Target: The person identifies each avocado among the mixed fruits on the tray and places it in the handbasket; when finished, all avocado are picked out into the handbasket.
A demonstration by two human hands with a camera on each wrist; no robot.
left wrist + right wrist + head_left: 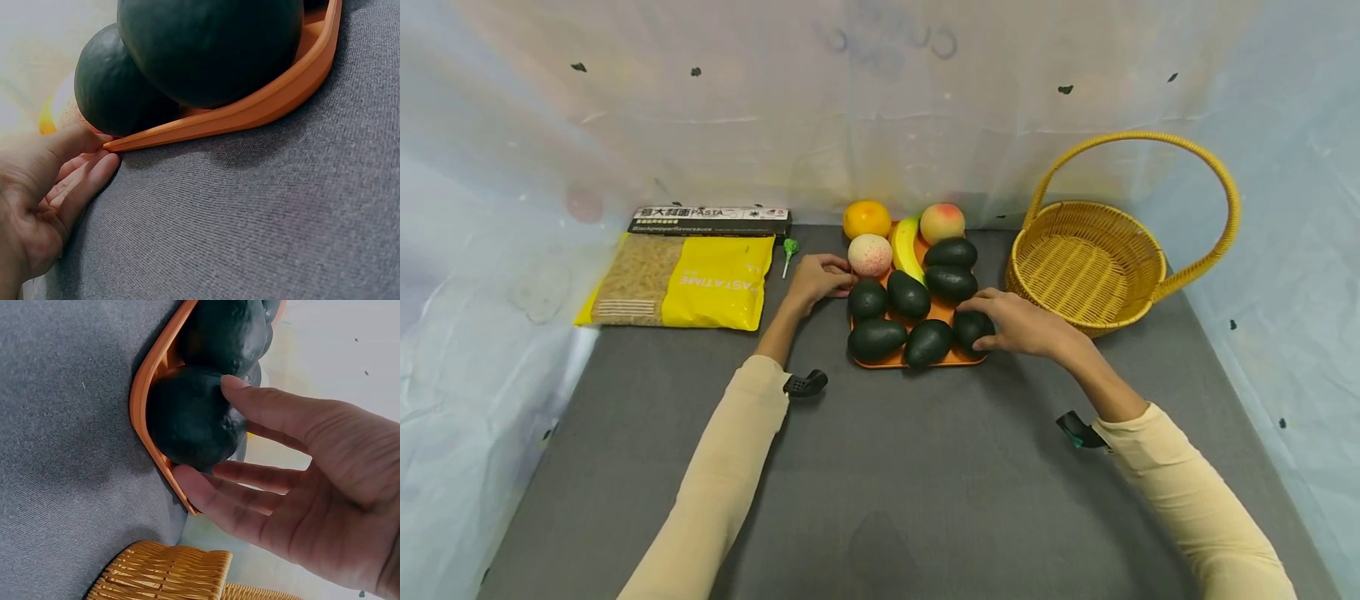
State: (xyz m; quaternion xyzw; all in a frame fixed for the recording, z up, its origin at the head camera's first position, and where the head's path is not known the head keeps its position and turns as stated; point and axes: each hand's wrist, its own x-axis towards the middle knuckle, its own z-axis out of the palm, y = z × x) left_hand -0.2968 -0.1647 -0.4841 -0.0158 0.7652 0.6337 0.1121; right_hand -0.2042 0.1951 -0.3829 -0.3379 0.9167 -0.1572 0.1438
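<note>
An orange tray (940,310) holds several dark green avocados (877,339), a yellow banana (907,247), an orange (866,220) and two peaches, a speckled peach (870,255) at the left and a redder peach (942,223) at the back. My left hand (817,281) pinches the tray's left edge, thumb on the rim (237,120) and fingers against its outside. At the front right corner, my right hand (1022,323) grips an avocado (194,419), thumb on one side and fingers on the other, down by the rim. That avocado sits inside the tray.
A yellow wicker basket (1086,258) with a tall handle stands right of the tray. On the left lie a yellow pasta bag (715,283), a black-and-white pasta box (711,221) and a green lollipop (790,247). Pale sheeting (880,108) closes off the back and sides.
</note>
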